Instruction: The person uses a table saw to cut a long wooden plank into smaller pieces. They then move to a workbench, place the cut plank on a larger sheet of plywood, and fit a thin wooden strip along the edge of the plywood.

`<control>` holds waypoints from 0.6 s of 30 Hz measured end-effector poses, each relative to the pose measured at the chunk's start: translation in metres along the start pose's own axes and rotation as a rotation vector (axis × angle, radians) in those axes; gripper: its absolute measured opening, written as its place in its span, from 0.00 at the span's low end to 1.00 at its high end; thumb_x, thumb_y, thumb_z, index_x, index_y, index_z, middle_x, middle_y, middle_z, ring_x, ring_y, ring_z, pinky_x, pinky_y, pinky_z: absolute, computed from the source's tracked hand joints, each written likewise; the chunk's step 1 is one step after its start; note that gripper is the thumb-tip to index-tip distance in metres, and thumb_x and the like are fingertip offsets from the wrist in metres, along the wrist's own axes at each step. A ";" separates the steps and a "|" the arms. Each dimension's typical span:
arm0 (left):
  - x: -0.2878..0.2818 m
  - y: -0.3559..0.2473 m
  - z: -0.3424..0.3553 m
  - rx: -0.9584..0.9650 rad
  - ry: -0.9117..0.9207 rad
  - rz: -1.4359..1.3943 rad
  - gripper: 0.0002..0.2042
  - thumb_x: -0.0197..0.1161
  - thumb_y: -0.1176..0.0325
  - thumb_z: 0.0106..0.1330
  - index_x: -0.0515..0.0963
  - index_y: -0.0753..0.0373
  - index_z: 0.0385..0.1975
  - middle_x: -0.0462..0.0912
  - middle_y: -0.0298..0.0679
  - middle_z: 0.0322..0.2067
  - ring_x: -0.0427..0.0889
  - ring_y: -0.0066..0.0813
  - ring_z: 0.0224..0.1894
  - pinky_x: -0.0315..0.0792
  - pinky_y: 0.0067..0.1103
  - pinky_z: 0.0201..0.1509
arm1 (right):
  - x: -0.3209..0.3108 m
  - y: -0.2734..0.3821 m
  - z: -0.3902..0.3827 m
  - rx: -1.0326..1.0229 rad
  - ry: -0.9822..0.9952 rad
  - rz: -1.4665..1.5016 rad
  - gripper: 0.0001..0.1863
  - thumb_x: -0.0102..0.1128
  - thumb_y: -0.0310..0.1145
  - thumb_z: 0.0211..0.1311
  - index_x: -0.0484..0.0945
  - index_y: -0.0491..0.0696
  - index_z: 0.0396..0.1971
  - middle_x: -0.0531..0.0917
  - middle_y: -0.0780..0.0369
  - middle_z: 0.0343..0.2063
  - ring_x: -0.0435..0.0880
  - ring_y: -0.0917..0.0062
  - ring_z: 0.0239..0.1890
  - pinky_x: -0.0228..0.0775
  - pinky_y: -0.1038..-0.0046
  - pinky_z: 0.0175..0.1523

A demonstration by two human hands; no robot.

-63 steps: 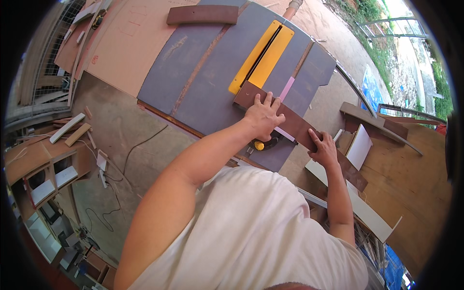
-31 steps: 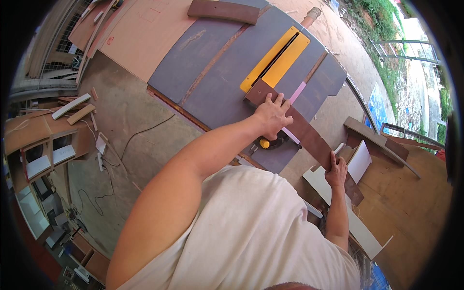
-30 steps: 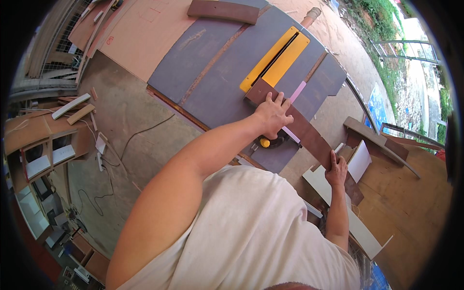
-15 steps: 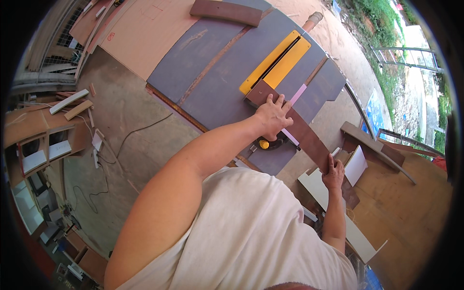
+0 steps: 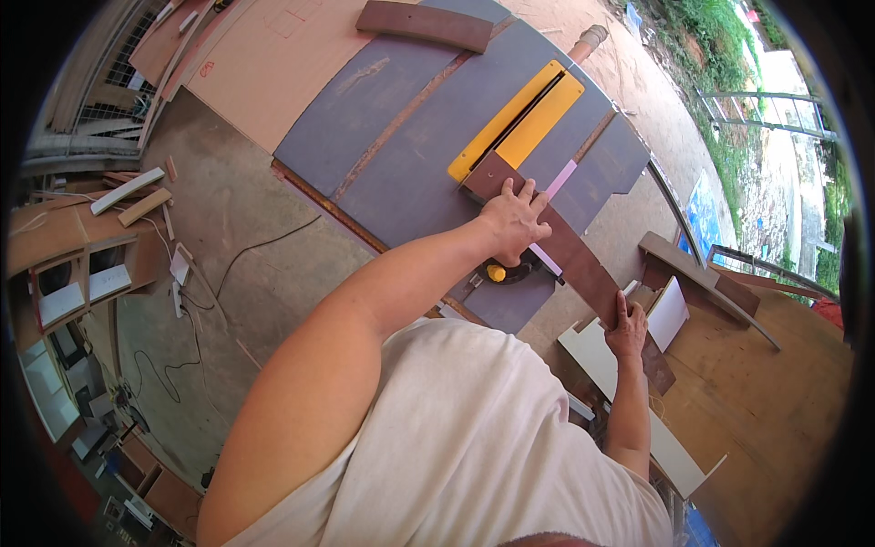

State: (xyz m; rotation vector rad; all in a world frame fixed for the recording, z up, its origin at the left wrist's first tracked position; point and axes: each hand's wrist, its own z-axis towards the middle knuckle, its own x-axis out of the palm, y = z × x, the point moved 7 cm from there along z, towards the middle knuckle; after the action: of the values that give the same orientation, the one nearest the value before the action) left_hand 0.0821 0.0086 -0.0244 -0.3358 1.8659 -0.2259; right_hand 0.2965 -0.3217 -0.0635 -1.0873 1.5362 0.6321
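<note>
While a pale beige cloth shirt [image 5: 474, 428] is filling the near foreground, the right hand [image 5: 627, 330] is grasping the edge of a long, flat, reddish-brown board [image 5: 583, 260] close to its near end, above a long white panel [image 5: 679, 456]. Farther along, the left hand [image 5: 515, 223] is pressing on the board with its fingers spread, near a small yellow knob [image 5: 496, 273]. The board is lying slantwise on a grey, grooved worktop [image 5: 419, 173], crossing a pale lilac strip [image 5: 563, 180], and its far end is overlapping a yellow rectangular plate with a dark slot [image 5: 542, 118]. Beyond, a curved brown board [image 5: 424, 25] is resting at the worktop's far left, and green plants [image 5: 702, 41] are growing outside.
</note>
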 end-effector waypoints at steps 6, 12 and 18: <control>-0.001 0.001 0.000 0.007 -0.013 0.002 0.35 0.75 0.51 0.52 0.74 0.50 0.62 0.58 0.56 0.72 0.53 0.63 0.76 0.58 0.56 0.74 | -0.002 0.000 0.000 0.003 -0.013 0.035 0.56 0.75 0.32 0.44 0.56 0.71 0.76 0.73 0.53 0.55 0.74 0.54 0.58 0.66 0.54 0.63; -0.001 0.000 0.001 0.012 -0.027 0.008 0.34 0.76 0.51 0.51 0.75 0.51 0.61 0.59 0.56 0.72 0.54 0.64 0.76 0.58 0.57 0.73 | 0.004 -0.004 0.001 0.024 -0.010 0.011 0.58 0.71 0.30 0.40 0.56 0.75 0.76 0.73 0.56 0.55 0.74 0.58 0.58 0.66 0.56 0.62; -0.002 0.001 0.001 0.009 -0.026 0.012 0.33 0.76 0.51 0.51 0.75 0.51 0.60 0.59 0.56 0.71 0.54 0.64 0.76 0.59 0.57 0.72 | 0.004 -0.005 0.002 0.015 -0.011 0.025 0.58 0.71 0.30 0.40 0.55 0.75 0.76 0.72 0.56 0.55 0.74 0.57 0.59 0.65 0.56 0.63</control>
State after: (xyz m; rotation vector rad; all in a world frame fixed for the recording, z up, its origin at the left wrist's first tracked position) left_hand 0.0837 0.0102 -0.0232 -0.3202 1.8400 -0.2207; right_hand 0.3017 -0.3228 -0.0672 -1.0531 1.5447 0.6413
